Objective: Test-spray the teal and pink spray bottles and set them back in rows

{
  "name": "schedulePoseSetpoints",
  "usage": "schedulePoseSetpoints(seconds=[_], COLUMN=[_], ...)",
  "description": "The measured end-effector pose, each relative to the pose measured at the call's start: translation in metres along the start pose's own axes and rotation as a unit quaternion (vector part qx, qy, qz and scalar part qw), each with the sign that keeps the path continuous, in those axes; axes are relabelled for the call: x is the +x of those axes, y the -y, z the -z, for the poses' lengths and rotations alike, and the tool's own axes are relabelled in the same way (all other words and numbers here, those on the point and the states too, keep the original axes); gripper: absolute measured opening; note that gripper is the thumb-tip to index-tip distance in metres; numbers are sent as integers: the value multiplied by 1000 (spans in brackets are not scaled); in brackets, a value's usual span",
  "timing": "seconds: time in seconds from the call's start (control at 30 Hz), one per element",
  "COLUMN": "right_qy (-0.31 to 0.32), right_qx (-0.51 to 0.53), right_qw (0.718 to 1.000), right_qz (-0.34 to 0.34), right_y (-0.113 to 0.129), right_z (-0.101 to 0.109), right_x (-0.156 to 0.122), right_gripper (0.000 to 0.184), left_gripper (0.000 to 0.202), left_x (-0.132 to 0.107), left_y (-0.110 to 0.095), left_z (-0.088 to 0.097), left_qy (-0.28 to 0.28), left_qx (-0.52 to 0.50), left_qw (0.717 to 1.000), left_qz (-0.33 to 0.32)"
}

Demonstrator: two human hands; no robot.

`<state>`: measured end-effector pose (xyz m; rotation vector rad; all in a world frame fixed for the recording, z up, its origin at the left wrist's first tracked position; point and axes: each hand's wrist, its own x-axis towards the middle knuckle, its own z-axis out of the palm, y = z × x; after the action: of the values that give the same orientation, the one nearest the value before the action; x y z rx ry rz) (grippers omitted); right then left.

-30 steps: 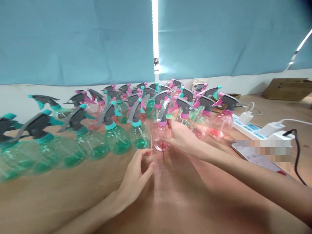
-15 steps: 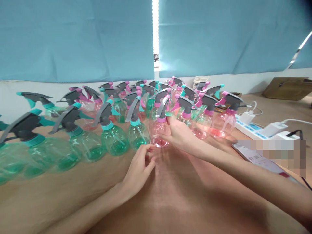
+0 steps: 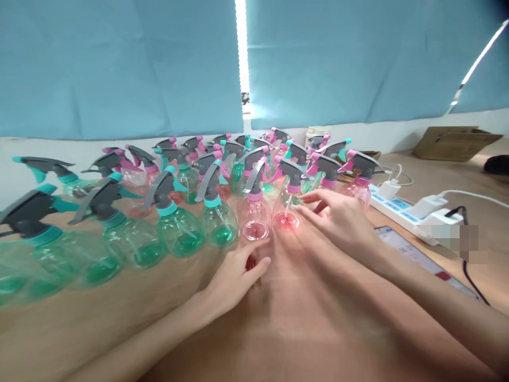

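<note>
Many small spray bottles with grey trigger heads stand on the brown table, some green, some pink. My left hand point(image 3: 238, 270) is open, its fingers loosely bent, just in front of a pink spray bottle point(image 3: 255, 220). My right hand point(image 3: 338, 217) is open too, fingers apart, beside another pink spray bottle point(image 3: 287, 218); whether its fingertips touch that bottle I cannot tell. A green spray bottle point(image 3: 220, 225) stands left of the first pink one. Behind my right hand, partly hidden, is a pink spray bottle point(image 3: 360, 191).
On the right lie a white power strip point(image 3: 401, 209) with plugs and cables, and a phone point(image 3: 421, 260). Farther back are a brown folded bag point(image 3: 453, 143) and a black object point(image 3: 498, 164). Blue blinds point(image 3: 119, 69) hang behind the bottles.
My right hand has let go of the front pink spray bottle and moved right, to the neighbouring one. My left hand stays low in front. The view has shifted slightly right.
</note>
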<state>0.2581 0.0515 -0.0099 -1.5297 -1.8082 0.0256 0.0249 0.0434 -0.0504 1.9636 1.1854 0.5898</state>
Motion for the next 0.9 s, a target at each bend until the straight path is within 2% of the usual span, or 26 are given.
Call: schedulePoseSetpoints(seconds=[0.1, 0.3, 0.43, 0.7, 0.9], right_qy=[-15, 31, 39, 50, 54], right_qx=[-32, -39, -15, 14, 8], right_qw=[999, 998, 998, 998, 998], right_qz=[-28, -46, -45, -31, -41], right_y=[-13, -23, -28, -33, -32], right_z=[-1, -15, -27, -40, -46], right_x=[3, 12, 20, 32, 32], right_gripper=[35, 54, 56, 48, 57], left_gripper=[49, 55, 52, 49, 47], left_x=[11, 17, 15, 14, 12], left_y=[2, 6, 4, 6, 4], left_z=[-5, -6, -4, -3, -1], left_qy=[20, 14, 17, 14, 10], left_qx=[-15, -9, 1, -3, -9], left_qw=[999, 998, 998, 998, 997], left_qz=[26, 55, 55, 66, 72])
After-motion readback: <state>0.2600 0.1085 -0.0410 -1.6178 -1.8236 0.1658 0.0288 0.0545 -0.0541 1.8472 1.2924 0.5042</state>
